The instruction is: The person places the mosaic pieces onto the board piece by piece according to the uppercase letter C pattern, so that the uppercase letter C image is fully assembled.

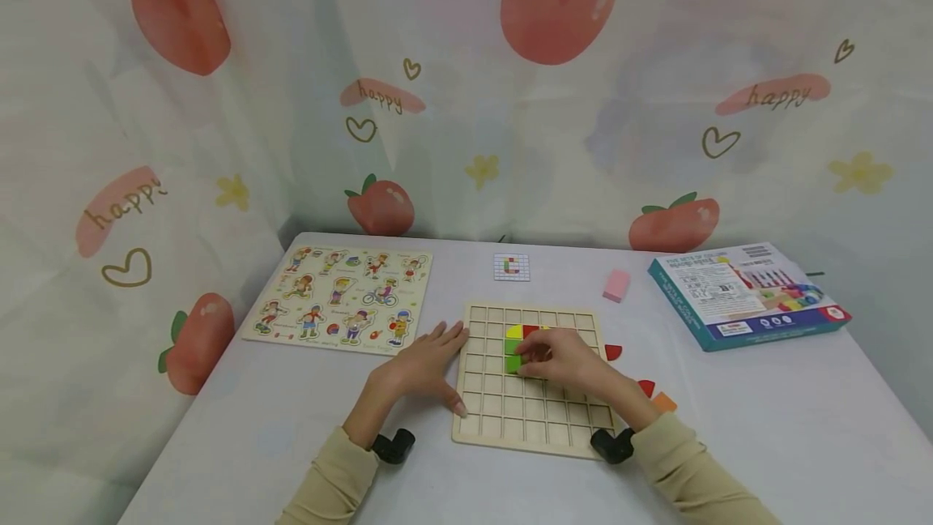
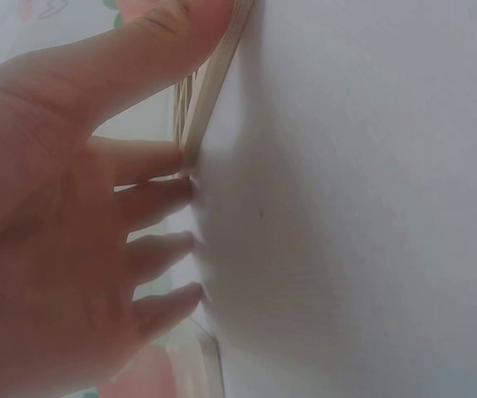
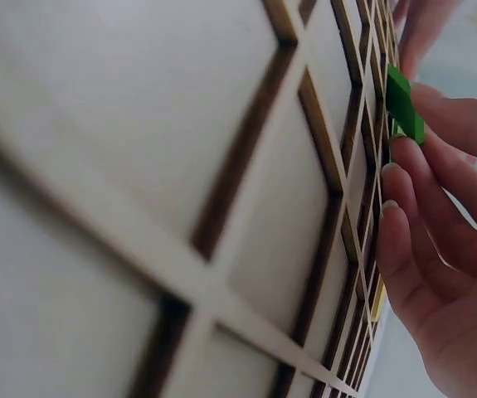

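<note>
A wooden grid board [image 1: 492, 407] lies on the white table in front of me. My right hand [image 1: 568, 359] is over its middle, and the thumb and fingertips pinch a green block [image 3: 405, 104] low at the grid. Just above in the head view, another green block [image 1: 513, 346] sits in a cell, below a yellow rounded piece [image 1: 514, 331] and beside a red piece [image 1: 530, 331]. The right hand partly covers this row. My left hand [image 1: 419, 367] is spread at the board's left side, with its thumb near the lower left corner and fingertips at the edge.
A picture puzzle board [image 1: 342, 298] lies at the back left. Behind the grid board is a small pattern card [image 1: 512, 267]. To the right are a pink block [image 1: 616, 285], a flat box [image 1: 743, 294], red quarter-round pieces [image 1: 614, 352] and an orange piece [image 1: 664, 402].
</note>
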